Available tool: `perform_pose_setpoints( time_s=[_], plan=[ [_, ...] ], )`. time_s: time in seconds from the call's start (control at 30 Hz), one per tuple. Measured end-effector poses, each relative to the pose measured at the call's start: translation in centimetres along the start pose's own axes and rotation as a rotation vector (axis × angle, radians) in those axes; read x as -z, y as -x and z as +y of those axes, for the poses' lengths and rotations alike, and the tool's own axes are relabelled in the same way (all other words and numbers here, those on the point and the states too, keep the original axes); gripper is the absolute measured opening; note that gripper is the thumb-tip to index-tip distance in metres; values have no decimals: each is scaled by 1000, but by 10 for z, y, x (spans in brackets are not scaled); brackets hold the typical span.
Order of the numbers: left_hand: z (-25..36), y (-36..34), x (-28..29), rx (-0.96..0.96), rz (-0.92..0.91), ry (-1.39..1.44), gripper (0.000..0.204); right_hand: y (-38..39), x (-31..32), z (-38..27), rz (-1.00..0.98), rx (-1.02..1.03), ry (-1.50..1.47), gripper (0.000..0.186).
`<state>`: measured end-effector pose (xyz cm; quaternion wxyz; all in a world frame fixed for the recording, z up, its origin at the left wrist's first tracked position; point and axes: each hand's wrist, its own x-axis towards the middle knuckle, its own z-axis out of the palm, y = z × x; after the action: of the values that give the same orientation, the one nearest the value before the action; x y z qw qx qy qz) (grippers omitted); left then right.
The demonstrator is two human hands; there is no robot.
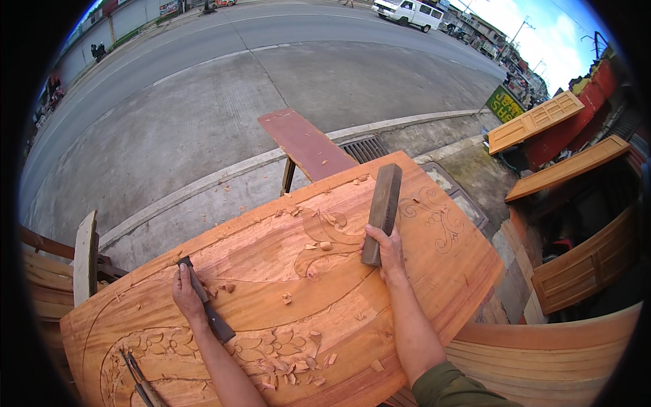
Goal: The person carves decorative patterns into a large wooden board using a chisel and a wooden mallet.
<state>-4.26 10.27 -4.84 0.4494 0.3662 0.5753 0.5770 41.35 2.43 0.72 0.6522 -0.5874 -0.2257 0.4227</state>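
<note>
On a large reddish-brown carved wooden panel [291, 308], my left hand [187, 296] is closed around a wide, dark, flat chisel [215, 324]. The chisel slants across the panel's left part, its broad end toward me. My right hand [386, 251] grips the lower end of a long, dark wooden block [384, 203], which points away from me over the right part of the panel. Between my hands, a carved scroll [319, 254] stands out from a cut-back, lighter surface. Pencilled curls [434, 216] lie to the right of the block. Loose wood chips [291, 370] are scattered about the panel.
Thin carving tools [139, 380] lie at the panel's lower left. Beyond the far edge juts a reddish-brown board [308, 146]. Panelled wooden doors [536, 122] lean at the right, near a green sign [504, 104]. A white van [409, 12] is on the road.
</note>
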Motion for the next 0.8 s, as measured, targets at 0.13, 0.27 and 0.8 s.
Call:
perform_pose_setpoints(
  time_s=[0.13, 0.27, 0.8],
  plan=[
    [-1, 0, 0, -9, 2, 8, 40, 1, 0, 0, -5, 3, -3, 41],
    [5, 3, -3, -6, 1, 14, 40, 2, -2, -4, -9, -5, -2, 41],
    [2, 2, -1, 4, -1, 23, 40, 3, -3, -4, 8, 3, -3, 39]
  ],
)
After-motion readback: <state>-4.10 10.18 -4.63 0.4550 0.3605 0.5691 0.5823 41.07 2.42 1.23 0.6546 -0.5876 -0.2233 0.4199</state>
